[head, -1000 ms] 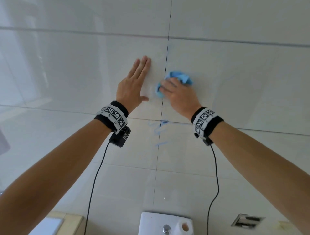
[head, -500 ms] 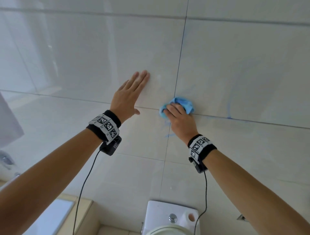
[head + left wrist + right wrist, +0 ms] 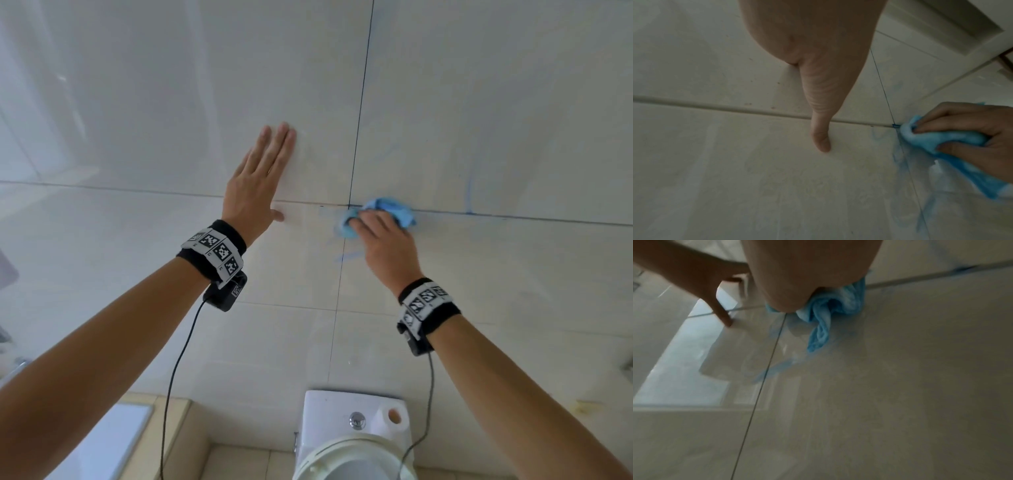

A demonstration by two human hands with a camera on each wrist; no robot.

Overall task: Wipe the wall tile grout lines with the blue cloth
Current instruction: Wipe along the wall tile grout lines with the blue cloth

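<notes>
Right hand (image 3: 383, 236) closed round bunched blue cloth (image 3: 380, 214), pressed at grout crossing, centre-right of head frame. Left hand (image 3: 255, 185) laid flat, fingers straight, on wall tile (image 3: 171, 102) left of vertical grout line (image 3: 359, 102). Step judged: horizontal grout line (image 3: 531, 216) being wiped. Blue smears (image 3: 349, 256) below cloth, possibly residue; wrist view blurred. Next move: cloth to be dragged along seam under steady pressure.

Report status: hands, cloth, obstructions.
Left hand flat on wall tile. Right hand grips blue cloth at grout crossing. Nothing in the way.
</notes>
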